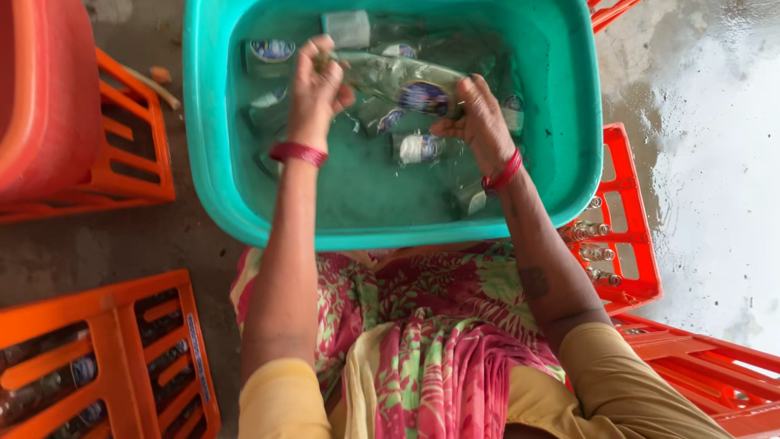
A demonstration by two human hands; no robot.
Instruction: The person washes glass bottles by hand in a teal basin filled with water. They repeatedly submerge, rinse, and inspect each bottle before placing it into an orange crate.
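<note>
Both hands hold one glass bottle lengthwise over a teal tub of water.

The left hand (318,81) has its fingers clamped round the neck end of the glass bottle (398,81); the right hand (479,122) has its fingers closed on the base end. The bottle lies nearly level, long axis across the view, neck pointing left and slightly up. Beneath it, more submerged bottles (418,148) lie in the teal tub (207,146), with orange crates (122,358) around.

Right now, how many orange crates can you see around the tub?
4: one upper left, one lower left with bottles, one right of the tub, one lower right. More may lie out of view.
</note>
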